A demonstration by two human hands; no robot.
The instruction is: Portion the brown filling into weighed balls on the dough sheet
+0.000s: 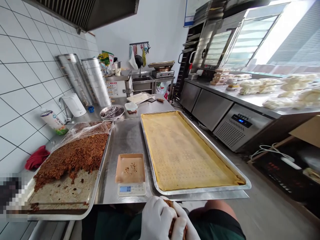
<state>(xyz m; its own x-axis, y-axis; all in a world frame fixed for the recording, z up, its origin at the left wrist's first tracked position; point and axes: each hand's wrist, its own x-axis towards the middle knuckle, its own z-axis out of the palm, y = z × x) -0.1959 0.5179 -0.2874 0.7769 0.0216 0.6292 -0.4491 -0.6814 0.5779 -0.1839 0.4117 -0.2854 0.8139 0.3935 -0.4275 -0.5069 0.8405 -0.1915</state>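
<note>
White-gloved left hand [155,218] and right hand [187,220] press their fingers around a brown clump [171,228], bottom centre; one portion's held, plenty of crumbly mixture [77,153] remains in the tray [65,193], frame left.

Gloved fingers [179,226] largely hide the brown clump [169,202].

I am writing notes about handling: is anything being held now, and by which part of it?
Yes: a brown clump, between the left hand and the right hand, gripped around its outside; most of it is hidden.
</note>
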